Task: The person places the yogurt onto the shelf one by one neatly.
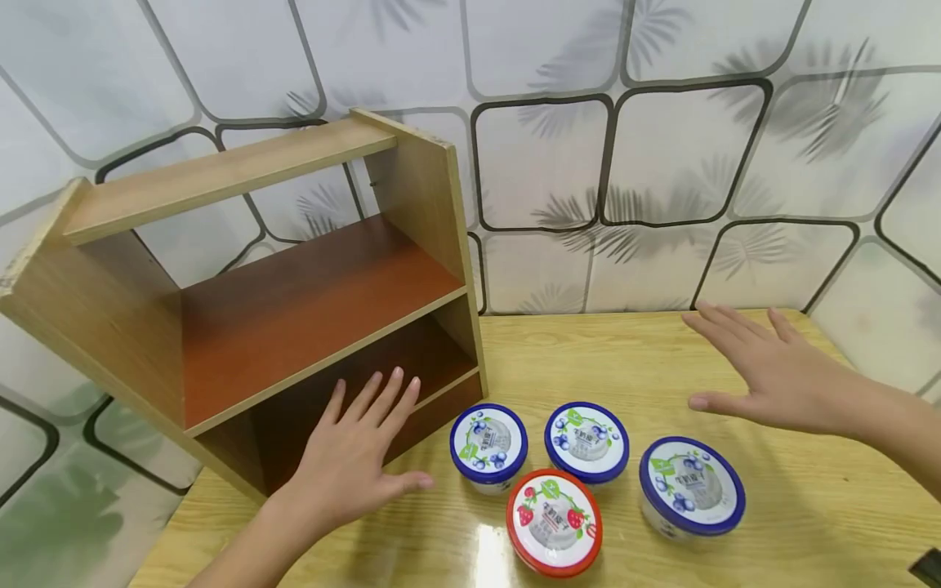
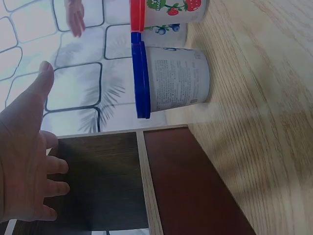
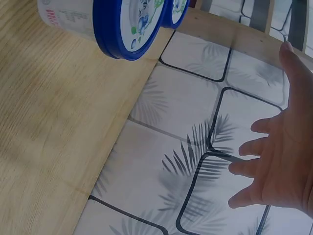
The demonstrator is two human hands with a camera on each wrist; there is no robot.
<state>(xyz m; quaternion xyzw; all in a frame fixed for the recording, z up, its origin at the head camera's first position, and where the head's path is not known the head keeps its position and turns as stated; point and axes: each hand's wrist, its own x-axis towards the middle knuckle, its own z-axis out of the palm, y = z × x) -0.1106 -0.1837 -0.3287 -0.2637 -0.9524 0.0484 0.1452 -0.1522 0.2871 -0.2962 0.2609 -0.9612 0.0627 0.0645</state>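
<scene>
Both hands hover over the table with fingers spread, holding nothing. My left hand (image 1: 358, 465) is in front of the small wooden shelf (image 1: 316, 310), just left of the nearest blue-lidded tub (image 1: 488, 445). My right hand (image 1: 779, 371) is at the right, above and beyond another blue-lidded tub (image 1: 693, 487). Between these stand a third blue-lidded tub (image 1: 586, 441) and, closest to me, a red-lidded tub (image 1: 555, 523) with strawberries on its lid. The blue lids show blueberries. All the tubs stand upright; in the left wrist view, printed text covers the side of one tub (image 2: 178, 78).
The shelf stands at an angle on the left of the wood-grain table (image 1: 573, 351), with an upper board, a reddish middle board and a dark lower compartment. A wall covering (image 1: 544, 171) with leaf patterns rises behind. A small dark object (image 1: 928, 567) shows at the lower right edge.
</scene>
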